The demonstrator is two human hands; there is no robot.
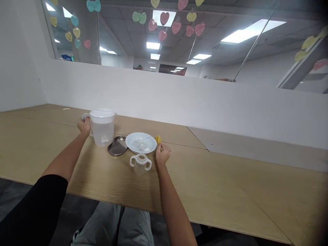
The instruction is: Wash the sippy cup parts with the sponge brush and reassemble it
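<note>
My left hand (84, 125) is wrapped round the handle of a translucent plastic pitcher (103, 128), which stands upright with clear liquid and a small white thing low inside. At the right rim of a shallow white bowl (130, 140), my right hand (163, 154) is closed, its fingertips at the edge. Clear and white small pieces (143, 146) lie in the bowl, too unclear to name. Just behind that hand a yellow thing (158, 139) shows in part. In front of the bowl sits a clear baby bottle (140, 167) with two white handles, its top open.
Between pitcher and bowl lies a round metal tray (118, 147). A small pale flat piece (66, 109) rests at the far left of the brown-covered table (230, 191). Behind it rises a white wall (143, 92) with a window above, stuck with heart-shaped notes (164, 17).
</note>
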